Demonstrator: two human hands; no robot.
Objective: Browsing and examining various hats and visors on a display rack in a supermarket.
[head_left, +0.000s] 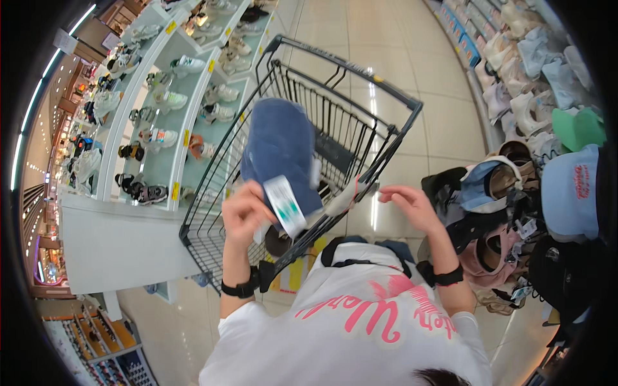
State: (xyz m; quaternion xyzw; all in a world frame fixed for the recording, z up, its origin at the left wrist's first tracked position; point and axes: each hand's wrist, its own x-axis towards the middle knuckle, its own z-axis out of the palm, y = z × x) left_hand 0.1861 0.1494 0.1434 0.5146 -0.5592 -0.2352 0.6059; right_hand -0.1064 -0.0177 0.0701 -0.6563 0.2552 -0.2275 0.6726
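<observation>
My left hand (246,211) is closed at the lower edge of a dark blue cap (280,141), holding it up over the near end of a shopping cart (215,186). From the cap hangs a white paper tag (285,204) with green print, beside my fingertips. My right hand (412,204) holds nothing; its fingers are apart and point left, close to the cart's handle (341,201). Part of the cart's inside is hidden behind the cap.
Glass shelves with sneakers (168,100) stand along the left. At the right, a rack carries several caps, among them a light blue cap (570,193) and a green cap (578,130). The tiled floor (386,58) runs ahead between them.
</observation>
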